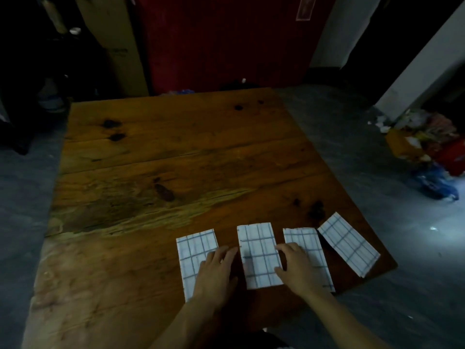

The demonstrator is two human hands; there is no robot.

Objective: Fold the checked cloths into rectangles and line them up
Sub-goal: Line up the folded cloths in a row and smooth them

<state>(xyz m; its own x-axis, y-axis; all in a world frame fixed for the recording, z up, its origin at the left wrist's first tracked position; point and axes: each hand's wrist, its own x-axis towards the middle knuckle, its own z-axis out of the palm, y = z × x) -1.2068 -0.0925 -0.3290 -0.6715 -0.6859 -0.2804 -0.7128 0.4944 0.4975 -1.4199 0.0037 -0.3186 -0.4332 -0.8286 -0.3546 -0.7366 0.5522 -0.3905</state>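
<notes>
We could read no writing or label anywhere; the pale sticker on the cardboard box (118, 50) behind the table was too dim to make out. Four checked cloths lay folded into rectangles in a row near the front right part of the wooden table (156, 157): the leftmost cloth (195, 244), the second cloth (259, 255), the third cloth (305, 241) and the fourth cloth (348, 244). The fourth sat tilted, its upper corner touching the third and its lower corner close to the table's right edge. Narrow gaps of bare wood separated the first three. The far and left parts of the tabletop were bare boards. Our left hand (216, 272) lay flat, fingers spread, on the leftmost cloth, gripping nothing. Our right hand (298, 267) rested on the third cloth, fingers loosely curled toward the second cloth's right edge; we could not tell whether they pinched it.
</notes>
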